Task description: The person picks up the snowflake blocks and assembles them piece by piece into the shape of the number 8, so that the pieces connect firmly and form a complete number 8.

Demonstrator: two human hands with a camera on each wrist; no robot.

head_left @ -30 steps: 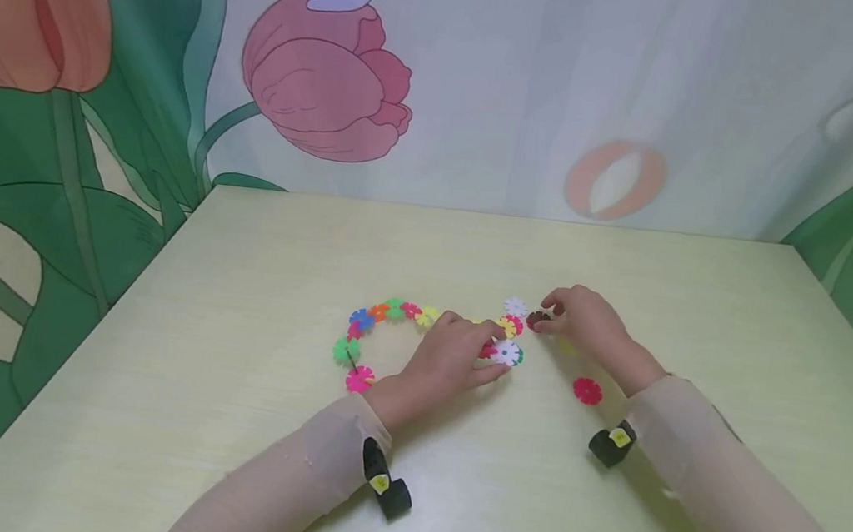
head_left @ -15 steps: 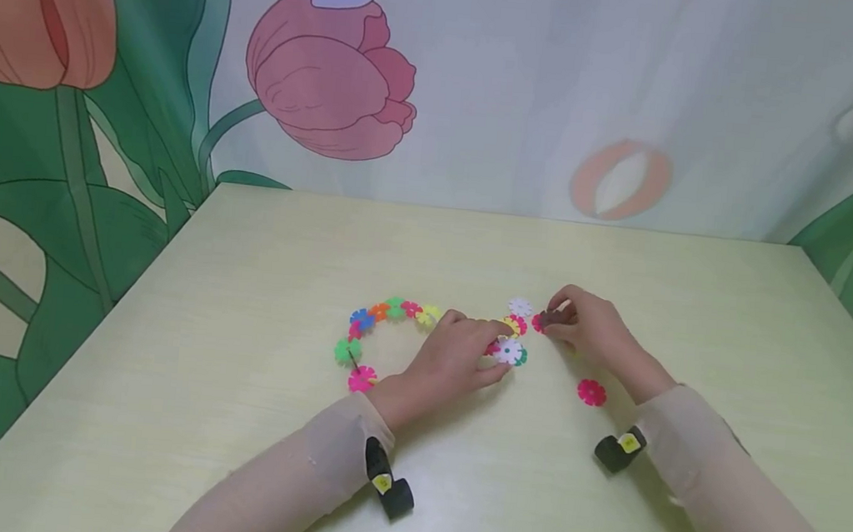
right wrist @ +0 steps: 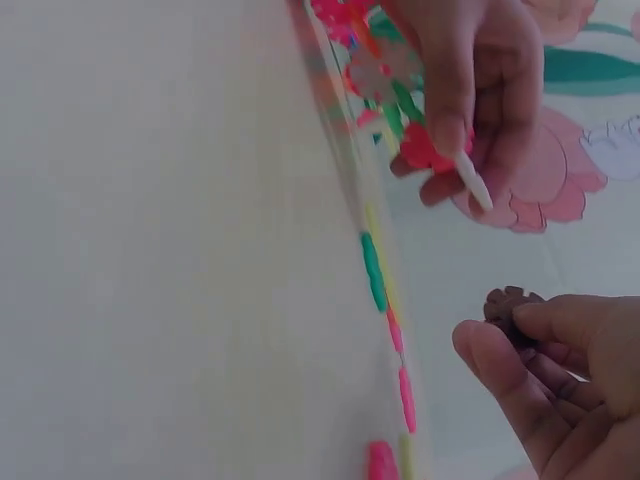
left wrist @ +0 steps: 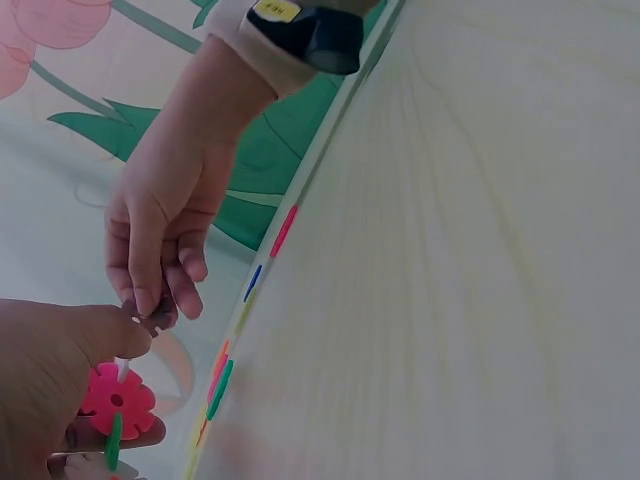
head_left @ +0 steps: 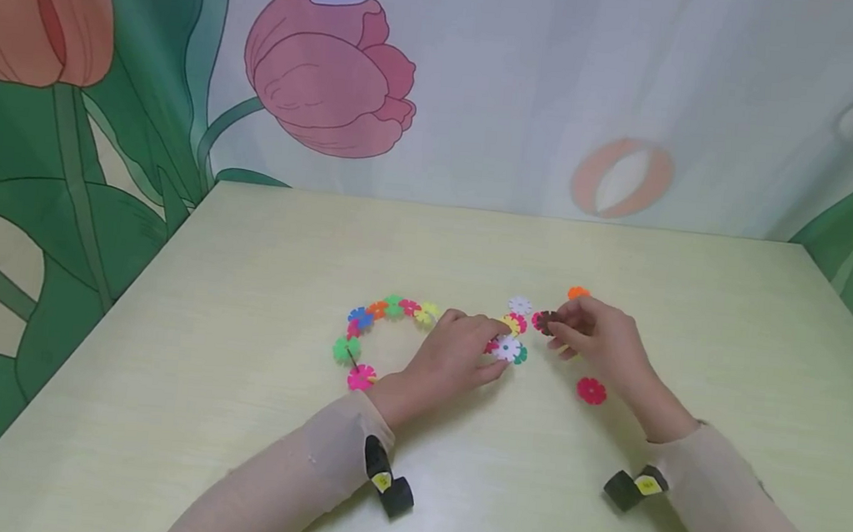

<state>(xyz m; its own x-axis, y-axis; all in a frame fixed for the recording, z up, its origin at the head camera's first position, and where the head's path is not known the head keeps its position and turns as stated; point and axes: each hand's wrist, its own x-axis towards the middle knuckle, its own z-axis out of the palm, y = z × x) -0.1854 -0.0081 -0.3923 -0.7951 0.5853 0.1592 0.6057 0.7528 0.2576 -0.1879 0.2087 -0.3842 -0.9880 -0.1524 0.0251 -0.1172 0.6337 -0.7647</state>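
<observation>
My left hand [head_left: 449,360] holds the end of a chain of linked flower-shaped discs, with a white disc [head_left: 508,348] between its fingers. In the right wrist view that white disc [right wrist: 473,180] stands edge-on beyond a pink one [right wrist: 425,147]. The chain curves left past a green disc [head_left: 347,350] to a pink disc [head_left: 362,377] by the left wrist; my forearm and hand hide part of it. A brown flower disc [right wrist: 508,305] is pinched between thumb and fingers of my right hand [head_left: 605,338], a short way right of the left hand.
Loose discs lie on the pale table [head_left: 231,451]: a red one [head_left: 592,391] below my right hand, an orange one [head_left: 578,293] behind it, and a white one [head_left: 519,306] farther left. Yellow and pink discs [head_left: 514,323] lie beyond the left fingertips. A printed curtain [head_left: 485,95] hangs behind.
My right hand has picked up the brown disc and shifted slightly right and nearer, uncovering an orange disc. The left hand stays in place with the chain.
</observation>
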